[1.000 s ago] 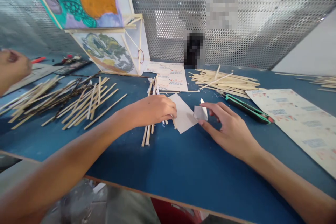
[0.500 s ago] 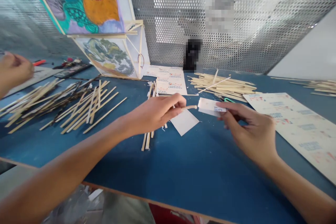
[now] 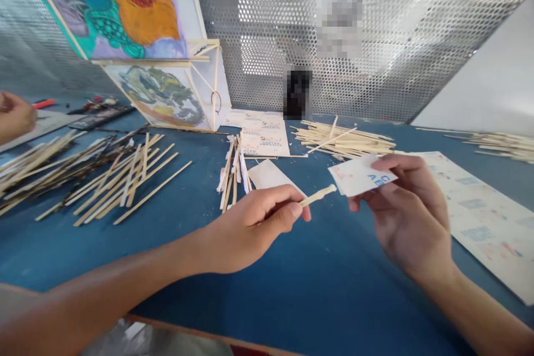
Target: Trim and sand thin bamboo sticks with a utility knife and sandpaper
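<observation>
My left hand is closed in a pinch round a short pale wooden stick, whose free end points right and looks rough. My right hand grips a small piece of sandpaper between thumb and fingers, with its white printed backing towards me. The stick's tip lies very close to the sandpaper's left edge; I cannot tell whether they touch. Behind my left hand lie another white sheet, partly covered, and a small bundle of wooden sticks.
Loose sticks spread across the left of the blue table. A stick pile lies at the back, near a printed sheet. Another large sheet is at right. Painted panels stand back left; another person's hand is far left.
Both hands have come nearer to me. The stick now shows more of its length and tilts upward to the right, and the sandpaper's printed back is turned more towards me. The view has shifted slightly.
</observation>
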Action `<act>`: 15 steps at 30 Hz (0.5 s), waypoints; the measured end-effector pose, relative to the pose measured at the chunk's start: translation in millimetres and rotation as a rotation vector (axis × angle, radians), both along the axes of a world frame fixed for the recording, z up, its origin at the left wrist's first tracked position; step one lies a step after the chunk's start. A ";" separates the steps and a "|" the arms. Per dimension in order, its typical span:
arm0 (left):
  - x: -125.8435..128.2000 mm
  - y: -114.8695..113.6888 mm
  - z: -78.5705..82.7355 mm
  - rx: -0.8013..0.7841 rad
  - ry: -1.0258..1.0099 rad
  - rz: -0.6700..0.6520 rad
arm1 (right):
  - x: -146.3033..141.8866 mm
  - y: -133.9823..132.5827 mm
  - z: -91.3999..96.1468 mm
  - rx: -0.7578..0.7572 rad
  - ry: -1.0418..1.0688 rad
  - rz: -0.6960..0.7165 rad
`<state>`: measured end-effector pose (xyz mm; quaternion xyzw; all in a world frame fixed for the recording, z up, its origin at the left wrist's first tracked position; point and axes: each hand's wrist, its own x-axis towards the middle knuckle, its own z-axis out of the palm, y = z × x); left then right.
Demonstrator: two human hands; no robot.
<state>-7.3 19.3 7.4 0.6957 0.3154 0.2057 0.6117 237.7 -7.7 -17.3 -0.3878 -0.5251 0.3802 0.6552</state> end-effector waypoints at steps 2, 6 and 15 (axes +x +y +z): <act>0.6 0.8 -1.2 -0.028 0.012 -0.014 | 0.1 -2.0 3.4 -0.013 0.019 0.031; 2.3 1.0 -1.2 -0.087 0.032 -0.045 | -3.0 -5.8 2.0 -0.017 -0.063 0.001; 5.9 0.1 -2.5 -0.148 0.041 -0.081 | -8.2 -6.1 -1.2 0.057 -0.160 0.022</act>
